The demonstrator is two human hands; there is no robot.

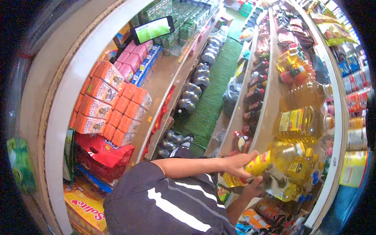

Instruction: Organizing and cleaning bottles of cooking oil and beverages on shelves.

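My left hand (239, 165) reaches across to the right-hand shelf, its fingers wrapped around a yellow container (259, 163) with red print. Just below it, my right hand (255, 189) is close to the container and to a blurred dark grey item (275, 180), perhaps a cloth; whether it grips either is unclear. Clear bottles of yellow cooking oil (296, 169) crowd the shelf beyond both hands. A large oil jug (304, 123) with a yellow label stands farther along. Golden liquid shows in a bottle (233, 179) partly hidden by my left hand.
Orange boxes (98, 100) and a red bag (105, 152) fill the left shelf, where a phone (152, 30) shows a green picture. Shrink-wrapped bottles (189, 97) stand along the green floor mat (218, 97). Dark bottles (254, 97) line a lower right shelf; a white shelf edge (335, 141) curves at right.
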